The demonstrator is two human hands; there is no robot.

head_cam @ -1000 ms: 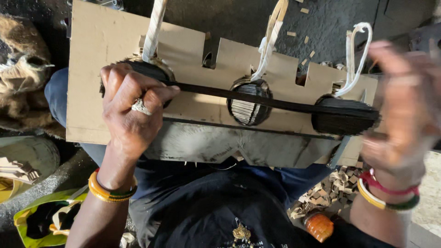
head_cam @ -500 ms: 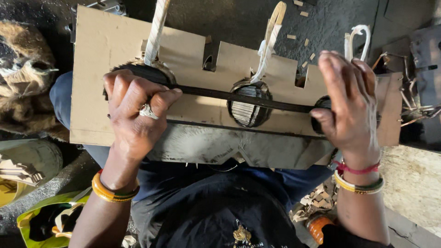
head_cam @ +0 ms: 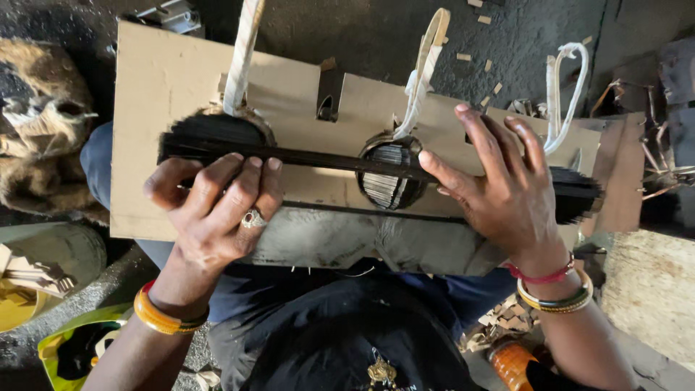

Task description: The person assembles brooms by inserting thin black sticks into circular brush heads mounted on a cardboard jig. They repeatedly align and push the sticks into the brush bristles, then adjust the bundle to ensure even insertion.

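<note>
A long bundle of thin black sticks [head_cam: 326,158] lies across a notched brown board [head_cam: 163,94] that rests on my lap. The sticks pass through round rings; the middle ring [head_cam: 389,175] shows their cut ends. White cloth strips [head_cam: 242,54] rise from the rings. My left hand [head_cam: 217,210], with a ring on one finger, curls its fingers over the bundle's left end. My right hand [head_cam: 499,188] lies spread on the right part of the bundle, fingers pressing on the sticks and board. Bangles circle both wrists.
A brown sack [head_cam: 40,145] lies at the left. A yellow-green bag [head_cam: 69,347] sits at lower left on the dark floor. Wood chips [head_cam: 507,315] litter the ground by my right arm. Metal scraps [head_cam: 662,166] stand at the right edge.
My right hand came down from the air at the right, gripped the bundle's right end, then slid left toward the middle ring. My left hand stayed on the left end.
</note>
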